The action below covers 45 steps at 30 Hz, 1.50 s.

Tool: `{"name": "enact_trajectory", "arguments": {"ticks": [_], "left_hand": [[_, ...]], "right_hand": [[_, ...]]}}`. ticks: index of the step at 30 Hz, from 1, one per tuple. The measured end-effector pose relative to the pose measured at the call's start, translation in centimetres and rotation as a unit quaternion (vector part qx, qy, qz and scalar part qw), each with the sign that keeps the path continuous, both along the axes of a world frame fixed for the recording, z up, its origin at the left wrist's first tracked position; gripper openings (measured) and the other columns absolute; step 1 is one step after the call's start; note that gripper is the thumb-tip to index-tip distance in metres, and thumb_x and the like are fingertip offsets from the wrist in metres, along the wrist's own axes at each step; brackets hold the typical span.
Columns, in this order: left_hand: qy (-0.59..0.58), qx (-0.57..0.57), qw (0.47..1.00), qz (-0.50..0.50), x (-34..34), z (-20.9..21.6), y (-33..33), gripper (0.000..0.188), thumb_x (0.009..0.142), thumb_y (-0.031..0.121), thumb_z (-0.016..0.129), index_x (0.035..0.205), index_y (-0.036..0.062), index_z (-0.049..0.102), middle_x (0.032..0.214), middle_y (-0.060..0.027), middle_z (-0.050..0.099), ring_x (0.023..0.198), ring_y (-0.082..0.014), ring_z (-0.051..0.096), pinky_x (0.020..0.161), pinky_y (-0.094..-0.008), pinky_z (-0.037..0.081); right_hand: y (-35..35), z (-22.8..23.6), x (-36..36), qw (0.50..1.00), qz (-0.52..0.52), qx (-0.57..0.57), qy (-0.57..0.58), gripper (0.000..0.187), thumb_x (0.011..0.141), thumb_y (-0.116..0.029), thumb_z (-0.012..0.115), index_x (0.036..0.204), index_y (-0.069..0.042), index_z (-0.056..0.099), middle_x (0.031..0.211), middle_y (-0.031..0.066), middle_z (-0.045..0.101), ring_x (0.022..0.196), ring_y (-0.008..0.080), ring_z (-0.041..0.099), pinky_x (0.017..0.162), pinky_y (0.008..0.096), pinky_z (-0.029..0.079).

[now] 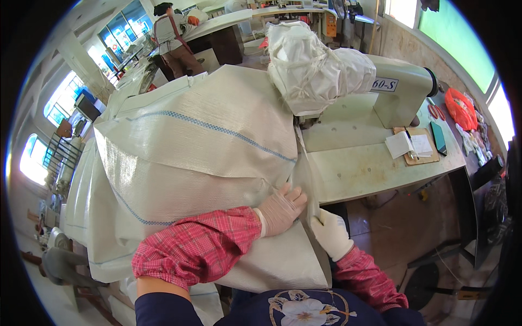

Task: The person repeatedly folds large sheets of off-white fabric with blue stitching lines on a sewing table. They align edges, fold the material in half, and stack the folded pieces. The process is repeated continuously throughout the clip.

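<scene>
A large sheet of white woven plastic (pixel 201 144) with blue stripes drapes over the table and hangs toward me. Its right edge runs up to the needle area of a pale green sewing machine (pixel 399 89). My left hand (pixel 281 211), in a thin light glove, has its fingers curled, gripping the sheet near that edge. Closer to me and to the right, my right hand (pixel 331 233) in a white knit glove is closed on the narrow edge strip (pixel 310 187) of the sheet. The machine's front end is bundled in white wrapping (pixel 304 65), which hides most of its head.
On the machine table (pixel 353 168) at right lie a clipboard (pixel 429 157) with papers, a green phone-like object (pixel 438 138) and red-handled scissors (pixel 436 112). A red plastic bag (pixel 461 108) sits beyond them. Another person (pixel 171 41) stands at a far table, upper left.
</scene>
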<state>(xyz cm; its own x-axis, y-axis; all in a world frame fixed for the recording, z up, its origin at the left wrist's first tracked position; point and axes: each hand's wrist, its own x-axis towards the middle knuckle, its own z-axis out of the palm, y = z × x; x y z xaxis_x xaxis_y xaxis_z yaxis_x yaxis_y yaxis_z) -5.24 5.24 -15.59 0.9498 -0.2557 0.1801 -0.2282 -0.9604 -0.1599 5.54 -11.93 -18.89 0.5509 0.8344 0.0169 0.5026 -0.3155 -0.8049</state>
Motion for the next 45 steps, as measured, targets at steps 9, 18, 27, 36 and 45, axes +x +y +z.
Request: {"name": "enact_trajectory", "arguments": {"ticks": [9,18,27,36,45], "left_hand": [[0.167,0.066,0.984,-0.009,0.0,-1.2,-1.6,0.045,0.085,0.019,0.056,0.129,0.0278,0.059,0.100,-0.0063,0.056,0.096,-0.0224,0.055,0.083,-0.0364,0.041],[0.040,0.171,0.969,0.174,-3.0,2.4,15.1,0.037,0.079,0.033,0.063,0.100,0.0027,0.066,0.093,-0.0151,0.066,0.092,-0.0315,0.059,0.089,-0.0470,0.039],[-0.112,0.296,0.947,0.053,-7.0,20.1,8.1,0.012,0.064,0.018,0.059,0.062,0.0063,0.060,0.063,-0.0090,0.055,0.067,-0.0260,0.055,0.060,-0.0379,0.045],[0.084,-0.016,0.953,-0.289,-3.9,19.6,-13.7,0.014,0.068,0.017,0.064,0.070,0.0040,0.059,0.069,-0.0109,0.056,0.068,-0.0280,0.057,0.064,-0.0378,0.048],[0.208,0.140,0.968,0.025,0.8,5.1,1.5,0.073,0.089,0.046,0.058,0.144,0.0011,0.040,0.150,-0.0146,0.040,0.140,-0.0289,0.035,0.117,-0.0467,0.020]], "right_hand": [[-1.8,-0.6,-2.5,0.908,0.077,-0.287,-0.294,0.075,0.083,-0.015,0.053,0.145,0.016,0.023,0.066,0.0123,0.065,0.055,0.0233,0.065,0.047,0.0431,0.048],[3.0,-3.3,-1.3,0.908,0.091,-0.319,-0.254,0.074,0.089,-0.028,0.051,0.140,0.020,0.028,0.067,0.0095,0.070,0.055,0.0243,0.068,0.049,0.0433,0.050],[21.5,1.5,8.3,0.870,0.122,-0.316,-0.357,0.049,0.088,-0.021,0.057,0.131,0.003,0.056,0.127,0.0190,0.062,0.111,0.0282,0.064,0.084,0.0393,0.054],[16.0,-1.0,0.1,0.833,0.183,-0.163,-0.497,0.029,0.093,-0.024,0.053,0.112,-0.008,0.068,0.115,0.0129,0.067,0.097,0.0288,0.067,0.079,0.0367,0.053],[-3.0,-1.7,-3.3,0.854,0.517,0.037,-0.041,0.029,0.095,-0.026,0.051,0.102,-0.004,0.068,0.098,0.0098,0.070,0.085,0.0268,0.067,0.075,0.0356,0.053]]}}
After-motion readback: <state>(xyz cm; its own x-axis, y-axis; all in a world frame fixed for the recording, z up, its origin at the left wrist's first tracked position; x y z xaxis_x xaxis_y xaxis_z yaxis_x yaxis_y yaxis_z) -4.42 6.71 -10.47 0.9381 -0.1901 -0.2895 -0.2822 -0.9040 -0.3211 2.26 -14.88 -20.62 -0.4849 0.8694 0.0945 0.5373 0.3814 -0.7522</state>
